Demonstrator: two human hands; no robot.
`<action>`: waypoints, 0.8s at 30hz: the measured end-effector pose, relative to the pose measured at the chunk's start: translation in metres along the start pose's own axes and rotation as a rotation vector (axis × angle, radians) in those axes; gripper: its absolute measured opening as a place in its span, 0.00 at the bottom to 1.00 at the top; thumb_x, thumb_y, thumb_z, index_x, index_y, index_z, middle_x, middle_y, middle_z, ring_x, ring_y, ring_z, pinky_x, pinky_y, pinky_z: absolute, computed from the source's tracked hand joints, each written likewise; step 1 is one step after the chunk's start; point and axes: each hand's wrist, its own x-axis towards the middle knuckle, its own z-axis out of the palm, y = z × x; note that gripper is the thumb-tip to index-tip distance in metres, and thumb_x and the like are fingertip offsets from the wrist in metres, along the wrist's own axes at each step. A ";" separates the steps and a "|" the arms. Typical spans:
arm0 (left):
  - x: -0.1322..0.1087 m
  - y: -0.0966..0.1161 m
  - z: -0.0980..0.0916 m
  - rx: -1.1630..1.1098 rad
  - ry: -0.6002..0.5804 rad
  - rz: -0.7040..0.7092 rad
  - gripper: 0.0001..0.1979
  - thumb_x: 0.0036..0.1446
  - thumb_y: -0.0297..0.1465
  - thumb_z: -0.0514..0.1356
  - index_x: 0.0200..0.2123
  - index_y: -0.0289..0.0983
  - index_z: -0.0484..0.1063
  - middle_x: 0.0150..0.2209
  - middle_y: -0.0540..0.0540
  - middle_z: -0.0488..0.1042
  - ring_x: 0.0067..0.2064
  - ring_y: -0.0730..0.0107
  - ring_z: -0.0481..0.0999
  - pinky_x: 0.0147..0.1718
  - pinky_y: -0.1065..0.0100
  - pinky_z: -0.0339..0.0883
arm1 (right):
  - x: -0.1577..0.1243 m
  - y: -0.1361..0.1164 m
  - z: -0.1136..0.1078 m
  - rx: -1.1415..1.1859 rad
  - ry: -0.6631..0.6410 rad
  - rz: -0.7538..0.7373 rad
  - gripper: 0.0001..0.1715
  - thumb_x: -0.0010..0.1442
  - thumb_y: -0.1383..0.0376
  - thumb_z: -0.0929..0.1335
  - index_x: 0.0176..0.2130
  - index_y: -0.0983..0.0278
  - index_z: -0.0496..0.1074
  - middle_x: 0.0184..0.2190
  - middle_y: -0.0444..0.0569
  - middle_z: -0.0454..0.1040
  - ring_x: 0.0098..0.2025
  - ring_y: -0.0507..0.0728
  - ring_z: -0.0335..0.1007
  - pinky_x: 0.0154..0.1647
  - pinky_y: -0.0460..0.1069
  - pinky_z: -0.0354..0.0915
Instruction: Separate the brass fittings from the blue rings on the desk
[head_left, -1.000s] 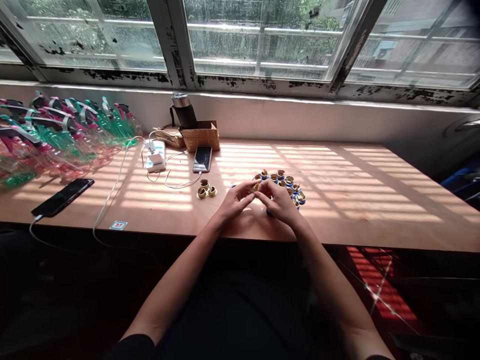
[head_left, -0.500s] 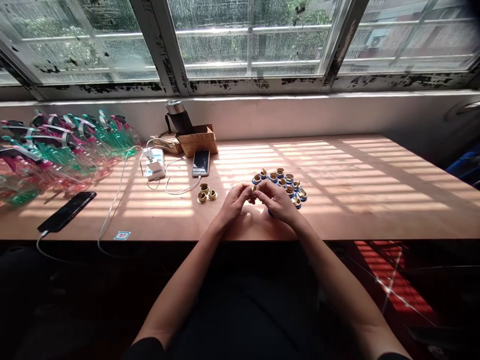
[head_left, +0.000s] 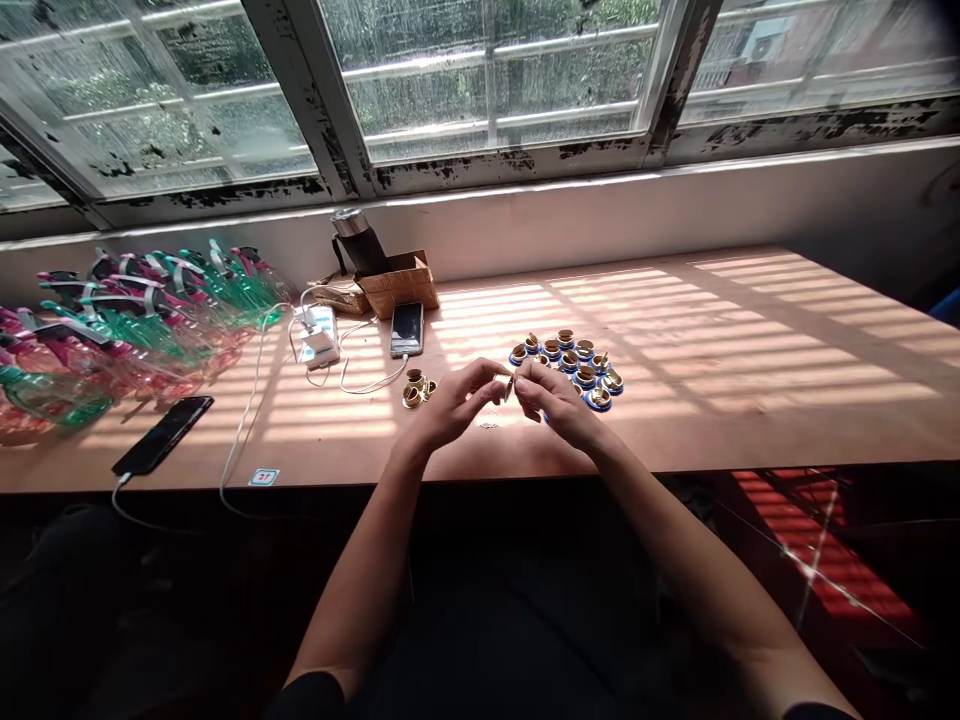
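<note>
My left hand (head_left: pixel 459 405) pinches a small round gold-coloured metal part (head_left: pixel 508 388) between thumb and forefinger, just above the table. From the other side, the fingertips of my right hand (head_left: pixel 556 402) close on the same part; its details are too small to make out. Beyond my right hand sits a group of gold-coloured round pieces on blue bases (head_left: pixel 585 376), some hidden by the hand. To the left of my left hand stand a few gold-coloured cup-like pieces (head_left: pixel 412 394). Small thin wire-like bits (head_left: pixel 489 424) lie on the table below my hands.
On the wooden table (head_left: pixel 712 400) a phone (head_left: pixel 407 330) is charging by a power strip (head_left: pixel 321 340). Behind it a black flask (head_left: pixel 363 248) leans in a cardboard box (head_left: pixel 401 290). Clear spray bottles (head_left: pixel 142 310), another phone (head_left: pixel 163 435) and a cable occupy the left.
My left hand has shifted a little left and opened its grip wider, so the gold part shows more clearly between the hands. The whole view has tilted slightly.
</note>
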 end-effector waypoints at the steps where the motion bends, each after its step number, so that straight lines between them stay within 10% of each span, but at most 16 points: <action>1: -0.002 0.002 -0.009 0.062 -0.009 -0.024 0.16 0.70 0.42 0.60 0.52 0.37 0.74 0.40 0.43 0.78 0.41 0.66 0.79 0.43 0.65 0.73 | 0.000 -0.002 0.000 0.008 -0.004 0.016 0.22 0.70 0.46 0.67 0.35 0.59 0.63 0.26 0.39 0.59 0.25 0.51 0.54 0.26 0.48 0.55; 5: -0.014 0.007 -0.052 0.342 0.265 -0.127 0.23 0.64 0.44 0.66 0.56 0.38 0.73 0.43 0.41 0.81 0.44 0.61 0.81 0.44 0.62 0.74 | -0.002 -0.011 -0.002 -0.229 0.003 -0.026 0.20 0.70 0.48 0.67 0.35 0.60 0.65 0.29 0.42 0.63 0.29 0.52 0.58 0.29 0.48 0.57; 10: -0.032 0.003 -0.089 0.661 0.255 -0.285 0.16 0.56 0.43 0.70 0.43 0.39 0.79 0.41 0.43 0.83 0.43 0.58 0.80 0.47 0.58 0.73 | -0.001 -0.012 0.001 -0.565 -0.056 -0.123 0.13 0.71 0.56 0.66 0.38 0.61 0.70 0.30 0.44 0.72 0.30 0.53 0.63 0.32 0.49 0.57; 24: -0.039 -0.027 -0.088 0.945 0.057 -0.456 0.12 0.45 0.40 0.75 0.34 0.44 0.86 0.52 0.42 0.74 0.54 0.46 0.69 0.54 0.52 0.68 | -0.002 -0.004 0.000 -0.706 -0.133 -0.130 0.07 0.70 0.63 0.67 0.38 0.61 0.71 0.33 0.45 0.76 0.32 0.54 0.69 0.35 0.48 0.57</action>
